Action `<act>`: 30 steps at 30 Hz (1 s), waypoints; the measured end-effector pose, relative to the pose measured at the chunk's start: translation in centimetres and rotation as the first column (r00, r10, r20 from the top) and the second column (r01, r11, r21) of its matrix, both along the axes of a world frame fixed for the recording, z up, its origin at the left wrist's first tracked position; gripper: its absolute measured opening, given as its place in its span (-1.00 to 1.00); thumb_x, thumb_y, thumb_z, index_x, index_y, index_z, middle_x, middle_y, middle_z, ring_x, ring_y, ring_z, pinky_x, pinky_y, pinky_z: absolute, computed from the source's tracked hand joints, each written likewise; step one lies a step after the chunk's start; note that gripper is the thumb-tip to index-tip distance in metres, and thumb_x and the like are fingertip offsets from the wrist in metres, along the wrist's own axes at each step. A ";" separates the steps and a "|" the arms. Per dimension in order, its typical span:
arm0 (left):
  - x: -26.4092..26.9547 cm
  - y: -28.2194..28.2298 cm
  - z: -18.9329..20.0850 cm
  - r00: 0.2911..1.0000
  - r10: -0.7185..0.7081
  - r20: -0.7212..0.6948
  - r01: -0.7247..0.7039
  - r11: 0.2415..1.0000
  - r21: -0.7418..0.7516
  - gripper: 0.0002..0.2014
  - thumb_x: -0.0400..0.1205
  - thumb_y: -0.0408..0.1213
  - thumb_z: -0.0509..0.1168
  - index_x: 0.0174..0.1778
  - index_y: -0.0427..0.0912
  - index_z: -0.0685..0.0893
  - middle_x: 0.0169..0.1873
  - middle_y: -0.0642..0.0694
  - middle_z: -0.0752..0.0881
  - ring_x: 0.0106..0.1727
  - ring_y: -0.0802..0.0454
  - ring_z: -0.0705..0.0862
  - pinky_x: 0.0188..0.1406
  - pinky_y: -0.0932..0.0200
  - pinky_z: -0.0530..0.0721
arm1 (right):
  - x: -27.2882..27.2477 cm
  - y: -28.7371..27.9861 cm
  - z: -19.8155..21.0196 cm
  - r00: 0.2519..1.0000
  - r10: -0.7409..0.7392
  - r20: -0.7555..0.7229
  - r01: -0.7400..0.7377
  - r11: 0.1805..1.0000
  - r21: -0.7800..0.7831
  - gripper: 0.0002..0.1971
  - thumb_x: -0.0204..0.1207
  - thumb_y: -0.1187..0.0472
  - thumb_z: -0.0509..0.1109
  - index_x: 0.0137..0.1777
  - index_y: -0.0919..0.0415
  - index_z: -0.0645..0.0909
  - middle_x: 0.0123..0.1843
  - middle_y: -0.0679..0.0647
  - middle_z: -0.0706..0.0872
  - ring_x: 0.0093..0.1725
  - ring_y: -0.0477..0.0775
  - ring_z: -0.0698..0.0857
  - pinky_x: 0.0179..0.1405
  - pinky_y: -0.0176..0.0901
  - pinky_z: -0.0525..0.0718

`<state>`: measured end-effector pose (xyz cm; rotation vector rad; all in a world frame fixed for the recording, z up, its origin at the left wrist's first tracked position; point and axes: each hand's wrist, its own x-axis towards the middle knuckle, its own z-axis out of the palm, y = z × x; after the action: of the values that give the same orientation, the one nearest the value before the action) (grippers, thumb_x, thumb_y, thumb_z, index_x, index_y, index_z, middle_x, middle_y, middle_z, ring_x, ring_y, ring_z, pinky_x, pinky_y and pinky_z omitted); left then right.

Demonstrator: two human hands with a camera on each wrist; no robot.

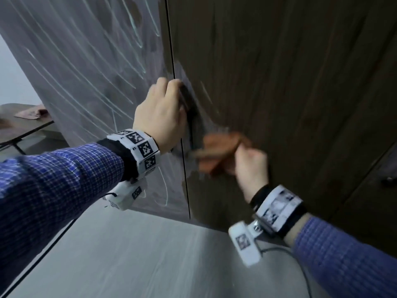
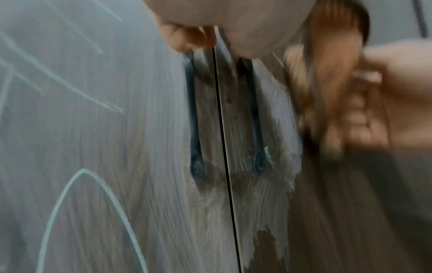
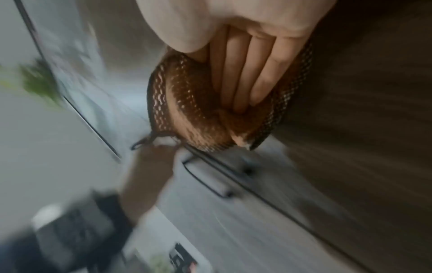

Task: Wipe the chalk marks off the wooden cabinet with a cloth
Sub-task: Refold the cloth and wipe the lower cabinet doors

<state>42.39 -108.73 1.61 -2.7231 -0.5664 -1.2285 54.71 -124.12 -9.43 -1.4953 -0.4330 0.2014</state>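
Note:
The wooden cabinet has two doors. Its left door (image 1: pixel 86 61) is covered in pale chalk lines and haze, while the right door (image 1: pixel 290 82) is mostly dark, with chalk smears only near the seam. My left hand (image 1: pixel 161 110) is at the seam, fingers (image 2: pixel 182 37) curled over the tops of the two dark bar handles (image 2: pixel 194 120). My right hand (image 1: pixel 251 166) grips a bunched brown cloth (image 1: pixel 223 149) and presses it on the right door just right of the handles. It is motion-blurred. In the right wrist view my fingers (image 3: pixel 245 73) dig into the cloth (image 3: pixel 191 110).
A dark table (image 1: pixel 25 127) with a brownish rag (image 1: pixel 32 114) on it stands at the far left. Grey floor (image 1: pixel 129 254) lies below the cabinet. Another cabinet front with a small knob (image 1: pixel 388 181) is at the right edge. A cable (image 1: pixel 300 267) trails from my right wrist.

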 end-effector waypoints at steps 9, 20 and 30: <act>-1.7 4.3 -3.1 0.998 0.066 0.016 -0.068 0.975 0.210 -0.76 0.68 -0.23 0.22 0.13 -0.32 0.63 0.15 -0.33 0.60 0.14 -0.31 0.49 0.13 -0.19 0.43 | -2.3 5.0 2.3 0.985 0.149 0.087 -0.146 0.988 -0.048 -0.66 0.43 -0.13 0.25 -0.24 0.01 0.80 -0.28 0.12 0.84 -0.12 0.21 0.83 0.00 0.38 0.77; -0.8 5.3 -3.1 1.000 -0.013 0.028 0.004 0.952 0.305 -0.92 0.60 -0.36 0.20 -0.16 -0.32 0.50 -0.20 -0.32 0.54 -0.13 -0.29 0.49 -0.14 -0.24 0.51 | -2.9 3.4 -2.8 0.990 0.052 0.133 -0.039 0.994 -0.098 -0.59 0.64 0.20 0.35 -0.49 0.19 0.67 -0.54 -0.13 0.67 -0.46 -0.24 0.55 -0.33 -0.26 0.60; -0.1 5.6 -3.8 0.997 -0.026 0.074 0.000 0.946 0.324 -0.90 0.60 -0.35 0.17 -0.20 -0.30 0.48 -0.24 -0.30 0.52 -0.22 -0.25 0.45 -0.20 -0.20 0.45 | -2.8 3.8 6.2 0.981 0.118 0.154 -0.147 0.971 0.191 -0.62 0.65 0.17 0.27 -0.38 0.10 0.75 -0.33 -0.06 0.80 -0.30 0.05 0.76 -0.16 0.02 0.72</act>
<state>42.31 -103.12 -2.22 -2.4182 -0.3187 -1.3044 51.93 -120.33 -3.23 -1.2864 -0.6503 0.1525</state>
